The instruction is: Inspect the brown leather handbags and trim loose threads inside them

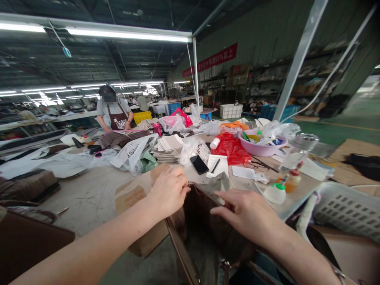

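Observation:
A brown bag [204, 221] stands with its mouth toward me, its dark inside showing. The fingers of my left hand [170, 190] are curled and pinched on the bag's far left rim. Over the right side of the opening is my right hand [246, 209], its thumb and forefinger apart with nothing plain between them. Its other fingers are partly hidden. A metal clasp [225, 263] shows low on the bag's near side. Behind and left of the bag lies a piece of brown paper [130, 194], partly covered by my left forearm.
Beyond the bag lie a phone [199, 164], a pen [215, 165] on a notepad, and stacked pieces [169, 147]. To the right are a pink basin [261, 148], a green-capped bottle [275, 193] and a white basket [350, 209]. A co-worker [114, 111] stands across the table.

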